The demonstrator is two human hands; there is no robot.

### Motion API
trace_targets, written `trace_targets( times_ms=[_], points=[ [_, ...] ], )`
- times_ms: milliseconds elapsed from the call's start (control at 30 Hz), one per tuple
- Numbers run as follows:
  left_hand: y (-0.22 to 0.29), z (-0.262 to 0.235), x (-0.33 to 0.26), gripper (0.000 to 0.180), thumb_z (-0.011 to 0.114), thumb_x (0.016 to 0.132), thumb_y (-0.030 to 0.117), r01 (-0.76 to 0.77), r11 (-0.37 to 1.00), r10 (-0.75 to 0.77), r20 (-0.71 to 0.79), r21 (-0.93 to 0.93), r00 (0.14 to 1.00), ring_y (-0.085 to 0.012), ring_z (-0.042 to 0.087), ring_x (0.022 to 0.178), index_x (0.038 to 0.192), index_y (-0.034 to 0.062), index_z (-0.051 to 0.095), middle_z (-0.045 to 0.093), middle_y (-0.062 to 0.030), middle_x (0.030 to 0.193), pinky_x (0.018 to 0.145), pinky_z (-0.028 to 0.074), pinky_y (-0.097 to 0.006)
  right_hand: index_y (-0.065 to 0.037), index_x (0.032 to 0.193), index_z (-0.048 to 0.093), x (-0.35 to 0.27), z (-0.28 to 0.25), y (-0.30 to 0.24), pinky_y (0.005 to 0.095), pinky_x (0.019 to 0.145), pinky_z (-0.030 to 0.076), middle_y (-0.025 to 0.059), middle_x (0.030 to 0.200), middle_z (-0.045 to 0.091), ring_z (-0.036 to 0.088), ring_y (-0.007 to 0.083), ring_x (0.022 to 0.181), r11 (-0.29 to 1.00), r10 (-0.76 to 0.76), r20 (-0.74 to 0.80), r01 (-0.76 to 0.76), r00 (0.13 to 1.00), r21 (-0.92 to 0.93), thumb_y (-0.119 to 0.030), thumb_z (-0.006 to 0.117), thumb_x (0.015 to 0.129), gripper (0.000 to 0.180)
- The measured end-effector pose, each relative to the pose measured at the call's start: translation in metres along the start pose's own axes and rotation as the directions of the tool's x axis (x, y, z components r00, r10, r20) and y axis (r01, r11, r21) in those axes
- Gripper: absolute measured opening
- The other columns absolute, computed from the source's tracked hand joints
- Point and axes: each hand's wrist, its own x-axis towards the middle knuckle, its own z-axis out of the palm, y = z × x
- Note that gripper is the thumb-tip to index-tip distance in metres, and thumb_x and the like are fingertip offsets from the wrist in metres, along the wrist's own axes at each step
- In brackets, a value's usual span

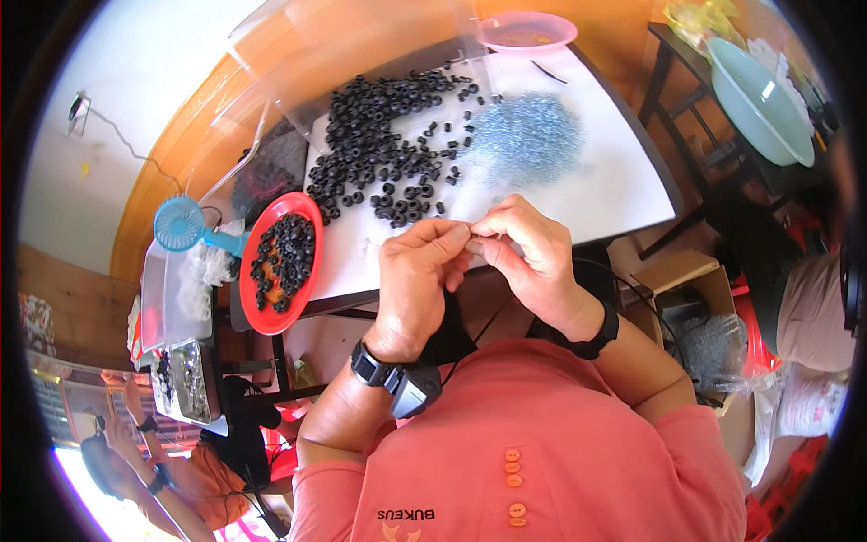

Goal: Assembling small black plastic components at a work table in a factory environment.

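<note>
My left hand [417,275] and my right hand [533,253] meet fingertip to fingertip over the near edge of a white table [623,181]. Between the fingertips they pinch one small part [473,242], too small to make out. A pile of small black rubber rings [384,144] lies on the table beyond my hands. To its right is a heap of tiny blue-grey metal pieces [528,135]. A red dish [282,262] holding more black rings stands at the table's left corner.
A pink dish [526,32] sits at the far table edge, with clear plastic bags [352,45] next to it. A blue hand fan [181,224] and clear trays [176,289] stand left. A pale green bowl [759,99] rests on a side table. Another person [153,470] works at lower left.
</note>
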Motion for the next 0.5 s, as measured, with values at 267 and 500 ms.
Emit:
trace_targets(
  times_ms=[267,500],
  points=[
    [-0.001,-0.036,-0.02,0.019,0.063,0.097,0.016,0.065,0.996,-0.064,0.016,-0.06,0.998,-0.0082,0.055,0.062,0.091,-0.0014,0.069,0.064,-0.0042,0.073,0.052,0.038,-0.021,-0.001,0.095,0.064,0.003,0.022,-0.009,0.028,0.062,0.05,0.0084,0.085,0.06,0.062,0.0187,0.071,0.991,0.068,0.174,-0.087,0.982,0.104,0.011,0.067,0.082,0.018],
    [0.005,-0.09,0.026,0.005,0.069,0.088,0.006,-0.439,0.471,0.711,-0.034,0.765,0.703,-0.0102,0.053,0.063,0.088,0.0012,0.072,0.063,-0.0012,0.075,0.057,0.042,-0.025,-0.001,0.095,0.063,0.013,0.009,0.004,0.0245,0.067,0.048,0.0051,0.085,0.065,0.061,0.0119,0.075,0.98,0.189,0.07,-0.192,0.98,0.046,0.003,0.07,0.087,0.011]
  ],
)
